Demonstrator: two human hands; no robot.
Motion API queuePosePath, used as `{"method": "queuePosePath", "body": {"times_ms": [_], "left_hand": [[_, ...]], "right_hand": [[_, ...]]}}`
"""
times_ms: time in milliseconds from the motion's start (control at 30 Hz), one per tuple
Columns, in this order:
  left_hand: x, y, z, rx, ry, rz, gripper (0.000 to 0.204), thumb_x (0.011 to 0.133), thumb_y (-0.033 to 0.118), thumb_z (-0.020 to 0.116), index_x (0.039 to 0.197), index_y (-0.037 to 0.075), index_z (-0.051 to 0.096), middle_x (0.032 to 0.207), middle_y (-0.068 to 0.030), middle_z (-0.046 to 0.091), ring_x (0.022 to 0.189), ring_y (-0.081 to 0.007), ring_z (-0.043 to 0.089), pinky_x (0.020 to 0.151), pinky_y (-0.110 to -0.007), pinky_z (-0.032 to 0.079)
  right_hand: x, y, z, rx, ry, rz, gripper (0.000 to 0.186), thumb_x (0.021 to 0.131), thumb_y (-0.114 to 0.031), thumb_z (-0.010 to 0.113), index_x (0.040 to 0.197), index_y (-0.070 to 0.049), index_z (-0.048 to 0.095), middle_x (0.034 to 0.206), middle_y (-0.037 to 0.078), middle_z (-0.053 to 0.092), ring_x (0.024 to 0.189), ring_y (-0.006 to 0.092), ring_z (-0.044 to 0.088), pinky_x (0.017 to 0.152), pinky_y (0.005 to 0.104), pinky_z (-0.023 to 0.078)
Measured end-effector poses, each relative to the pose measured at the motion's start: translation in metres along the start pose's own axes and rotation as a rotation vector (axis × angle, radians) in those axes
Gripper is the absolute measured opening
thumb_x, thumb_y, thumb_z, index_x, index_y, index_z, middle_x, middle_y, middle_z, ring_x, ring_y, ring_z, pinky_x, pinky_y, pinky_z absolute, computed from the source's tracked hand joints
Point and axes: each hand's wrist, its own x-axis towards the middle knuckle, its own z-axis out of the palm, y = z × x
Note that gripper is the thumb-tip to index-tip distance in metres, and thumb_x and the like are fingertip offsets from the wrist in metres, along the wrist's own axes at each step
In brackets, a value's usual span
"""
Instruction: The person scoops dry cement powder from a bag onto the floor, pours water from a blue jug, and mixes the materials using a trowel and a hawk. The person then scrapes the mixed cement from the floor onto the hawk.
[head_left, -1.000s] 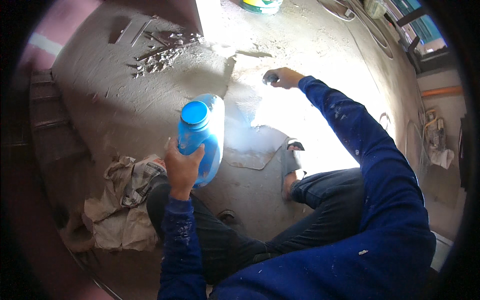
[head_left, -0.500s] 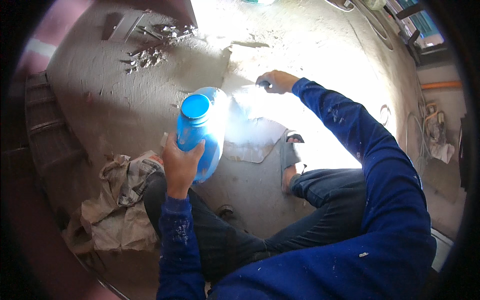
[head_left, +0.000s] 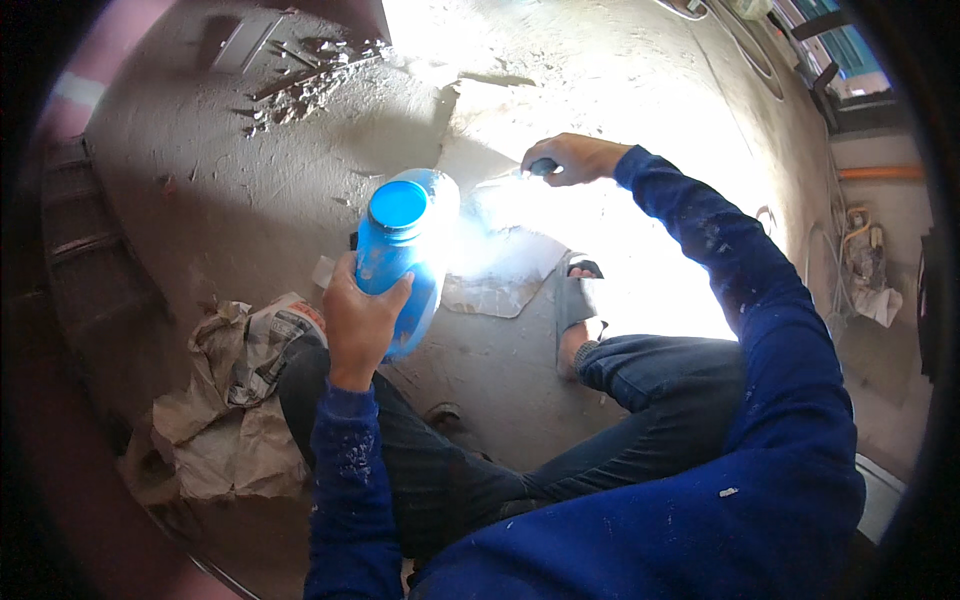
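My left hand point(head_left: 364, 325) is closed round the side of a blue plastic jug point(head_left: 385, 262) with a wide round top point(head_left: 398, 204), tilted a little over the floor. My right hand point(head_left: 582, 158) grips the dark handle point(head_left: 543, 167) of a tool; the far end of the tool is washed out by glare, so its kind does not show. Beneath the tool lies a flat, pale, stained sheet point(head_left: 500, 289) on the floor, partly overexposed by sunlight. The jug stands out just left of this sheet.
Crumpled brown paper sacks point(head_left: 240, 450) lie by my left knee. Broken rubble point(head_left: 300, 100) is scattered at the far left. My sandalled foot point(head_left: 580, 320) rests beside the sheet. Cables point(head_left: 815, 250) and an orange pipe point(head_left: 880, 173) run along the right wall. Dark steps point(head_left: 85, 230) stand at the left.
My right hand has drawn slightly to the right with the dark-handled tool. The jug in my left hand has shifted a little to the right over the floor. The view has moved slightly.
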Motion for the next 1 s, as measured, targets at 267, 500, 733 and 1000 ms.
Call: {"method": "queuePosePath", "body": {"times_ms": [267,500,733,1000], "left_hand": [[0.005,-0.001,0.006,0.042,0.006,0.055,0.035,0.08,0.018,0.077,0.102,-0.001,0.059,0.078,-0.0076,0.063,0.054,-0.0093,0.056,0.049,-0.025,0.047],[0.003,0.004,0.009,0.084,-0.075,0.019,0.038,0.08,0.021,0.077,0.103,-0.003,0.058,0.09,-0.0143,0.068,0.076,-0.0202,0.067,0.071,-0.035,0.055],[-0.005,0.015,0.013,-0.015,-0.173,-0.009,0.036,0.083,0.024,0.076,0.099,-0.001,0.056,0.079,-0.0075,0.06,0.057,-0.0098,0.056,0.05,-0.026,0.048],[-0.012,0.021,0.017,0.013,-0.15,-0.028,0.052,0.081,0.022,0.079,0.11,-0.003,0.045,0.088,-0.0134,0.062,0.062,-0.013,0.061,0.053,-0.027,0.052]], "right_hand": [[-0.001,-0.017,0.062,0.199,-0.1,0.036,0.033,0.082,-0.02,0.065,0.115,-0.013,0.064,0.098,0.01,0.069,0.083,0.0238,0.066,0.077,0.0347,0.052],[-0.005,0.019,0.059,0.27,0.025,0.186,0.027,0.084,-0.018,0.066,0.111,-0.012,0.066,0.096,0.006,0.069,0.069,0.0154,0.06,0.059,0.0284,0.052],[-0.029,0.061,0.01,0.364,0.09,0.161,0.033,0.082,-0.025,0.068,0.112,-0.013,0.065,0.097,0.005,0.07,0.078,0.0148,0.067,0.062,0.0279,0.054],[-0.026,0.063,0.037,0.086,0.409,0.32,0.031,0.083,-0.031,0.063,0.106,-0.01,0.064,0.089,0.014,0.069,0.08,0.0288,0.068,0.072,0.0375,0.053]]}}
